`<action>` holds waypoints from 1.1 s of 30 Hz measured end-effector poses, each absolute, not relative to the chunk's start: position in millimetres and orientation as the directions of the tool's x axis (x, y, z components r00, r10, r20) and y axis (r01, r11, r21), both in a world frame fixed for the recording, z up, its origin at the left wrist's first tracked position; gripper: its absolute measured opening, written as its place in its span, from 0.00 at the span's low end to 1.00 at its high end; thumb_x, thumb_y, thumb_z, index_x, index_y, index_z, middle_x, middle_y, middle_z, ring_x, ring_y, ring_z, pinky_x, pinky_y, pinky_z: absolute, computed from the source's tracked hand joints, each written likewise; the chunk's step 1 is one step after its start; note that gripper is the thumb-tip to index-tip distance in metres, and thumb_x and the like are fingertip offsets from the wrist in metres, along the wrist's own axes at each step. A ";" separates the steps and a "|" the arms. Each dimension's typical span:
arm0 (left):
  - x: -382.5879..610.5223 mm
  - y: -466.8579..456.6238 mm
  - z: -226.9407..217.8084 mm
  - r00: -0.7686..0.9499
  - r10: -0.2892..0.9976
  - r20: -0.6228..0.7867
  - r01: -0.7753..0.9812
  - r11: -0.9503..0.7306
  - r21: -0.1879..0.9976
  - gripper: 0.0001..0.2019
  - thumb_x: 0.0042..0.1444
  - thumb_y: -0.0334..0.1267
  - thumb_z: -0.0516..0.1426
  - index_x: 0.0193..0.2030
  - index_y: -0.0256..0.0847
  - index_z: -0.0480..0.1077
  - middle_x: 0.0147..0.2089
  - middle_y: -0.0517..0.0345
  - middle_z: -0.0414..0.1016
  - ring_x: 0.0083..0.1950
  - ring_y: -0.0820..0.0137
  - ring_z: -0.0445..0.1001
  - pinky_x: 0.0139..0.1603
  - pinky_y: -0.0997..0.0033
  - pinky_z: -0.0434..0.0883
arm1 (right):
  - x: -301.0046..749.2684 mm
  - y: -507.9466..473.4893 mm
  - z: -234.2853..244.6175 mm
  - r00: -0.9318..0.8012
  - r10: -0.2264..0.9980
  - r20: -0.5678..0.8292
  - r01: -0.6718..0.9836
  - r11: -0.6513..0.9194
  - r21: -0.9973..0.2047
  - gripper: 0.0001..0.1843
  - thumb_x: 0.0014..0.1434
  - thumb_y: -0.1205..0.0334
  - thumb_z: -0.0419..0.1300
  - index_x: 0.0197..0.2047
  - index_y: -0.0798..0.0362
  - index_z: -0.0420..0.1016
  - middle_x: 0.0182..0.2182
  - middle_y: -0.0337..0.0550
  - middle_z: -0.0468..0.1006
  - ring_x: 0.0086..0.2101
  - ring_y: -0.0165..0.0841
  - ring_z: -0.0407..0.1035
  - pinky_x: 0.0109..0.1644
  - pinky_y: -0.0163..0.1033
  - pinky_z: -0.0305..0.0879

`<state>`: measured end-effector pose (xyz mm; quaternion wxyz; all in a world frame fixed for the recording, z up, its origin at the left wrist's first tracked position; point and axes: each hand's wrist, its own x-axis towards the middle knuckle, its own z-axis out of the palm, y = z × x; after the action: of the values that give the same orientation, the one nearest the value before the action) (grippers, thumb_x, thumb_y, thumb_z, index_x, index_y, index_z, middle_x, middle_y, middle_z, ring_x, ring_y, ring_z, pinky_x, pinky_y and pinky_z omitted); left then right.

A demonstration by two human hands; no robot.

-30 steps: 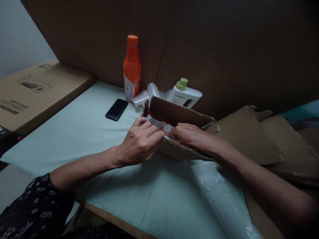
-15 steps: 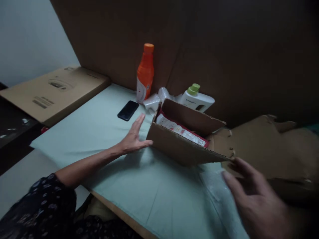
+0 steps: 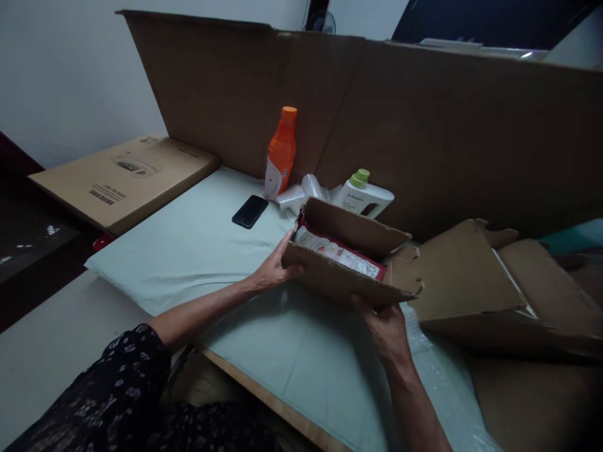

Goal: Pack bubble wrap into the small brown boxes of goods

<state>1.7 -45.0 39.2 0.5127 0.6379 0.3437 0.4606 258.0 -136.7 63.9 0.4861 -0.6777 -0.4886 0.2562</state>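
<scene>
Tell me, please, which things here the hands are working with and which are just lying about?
In hand: small cardboard box, gripped by left hand at its end and right hand at its front edge; red-and-white packet inside it.
Lying about: orange bottle, phone, white bottle, bubble wrap, flat printed carton, loose cardboard.

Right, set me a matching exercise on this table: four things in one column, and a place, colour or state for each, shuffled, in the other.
Things:
1. bottle
2. jug
3. phone
4. open box

Descriptions:
A. black, lying flat on the pale sheet
B. held between the left hand and the right hand
C. orange, upright by the cardboard wall
D. white with a green cap

Pairs: 1-C, 2-D, 3-A, 4-B.
</scene>
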 end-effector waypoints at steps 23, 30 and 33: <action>-49.5 -180.6 20.3 0.139 0.956 0.257 0.205 -0.282 0.937 0.54 0.58 0.52 0.65 0.79 0.54 0.32 0.82 0.49 0.36 0.81 0.48 0.41 0.80 0.43 0.44 | 250.9 -152.9 56.3 0.042 0.999 0.022 0.381 0.004 -0.924 0.38 0.44 0.40 0.74 0.56 0.50 0.79 0.55 0.52 0.80 0.60 0.53 0.70 0.68 0.59 0.60; -71.7 -161.3 24.0 0.197 0.956 0.217 0.287 -0.268 0.920 0.61 0.50 0.53 0.69 0.79 0.53 0.30 0.82 0.46 0.32 0.81 0.43 0.36 0.79 0.38 0.42 | 253.2 -144.6 54.5 0.057 0.997 -0.052 0.343 -0.068 -0.937 0.42 0.42 0.39 0.76 0.56 0.52 0.78 0.50 0.55 0.82 0.56 0.53 0.73 0.64 0.59 0.65; -87.0 -143.9 24.8 0.310 0.939 0.150 0.289 -0.243 0.926 0.69 0.43 0.52 0.73 0.79 0.49 0.28 0.81 0.43 0.31 0.80 0.40 0.35 0.79 0.37 0.41 | 253.8 -145.5 51.1 0.068 0.997 -0.039 0.363 -0.061 -0.930 0.41 0.41 0.38 0.75 0.55 0.51 0.78 0.50 0.54 0.82 0.56 0.53 0.73 0.67 0.59 0.62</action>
<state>-87.0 -143.9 24.8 0.4243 0.6891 0.4454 0.3829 253.8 -145.5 51.1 0.4004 -0.6113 -0.5560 0.3961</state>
